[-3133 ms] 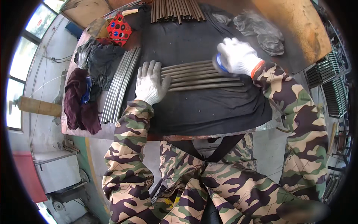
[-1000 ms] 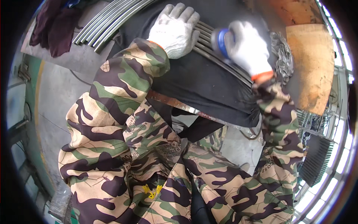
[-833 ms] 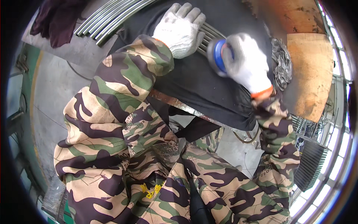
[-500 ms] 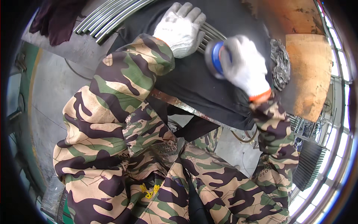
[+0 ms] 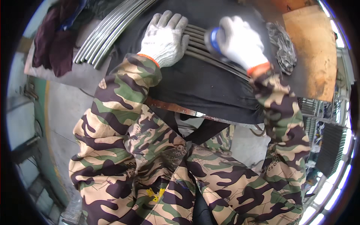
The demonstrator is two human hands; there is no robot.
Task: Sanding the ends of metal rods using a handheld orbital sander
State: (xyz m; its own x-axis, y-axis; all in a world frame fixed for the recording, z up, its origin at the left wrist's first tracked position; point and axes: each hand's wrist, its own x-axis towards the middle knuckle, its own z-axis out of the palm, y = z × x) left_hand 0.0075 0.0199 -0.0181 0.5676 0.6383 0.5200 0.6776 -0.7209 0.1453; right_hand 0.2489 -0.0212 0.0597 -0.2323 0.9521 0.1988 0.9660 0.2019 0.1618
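Observation:
My left hand (image 5: 165,39), in a white knit glove with an orange cuff, lies flat over the left part of several grey metal rods (image 5: 198,54), fingers stretched out and pointing away from me. The rods lie side by side on a black cloth (image 5: 187,84). In the same kind of glove, my right hand (image 5: 243,43) is closed around a round blue-and-grey object (image 5: 214,39) at the rods, right of my left hand. Motion blurs that object, and the hand covers part of it, so its kind does not show.
More shiny metal rods (image 5: 108,32) lie at the far left, beside a dark maroon cloth (image 5: 60,52). Crumpled grey plastic (image 5: 284,48) sits to the right, next to a brown wooden board (image 5: 313,48). The table's front edge (image 5: 180,108) runs close before me.
The view has shifted. My right hand, still gripping the round object, has moved away from me across the rods, and more of their near right part shows. My left hand remains flat on them.

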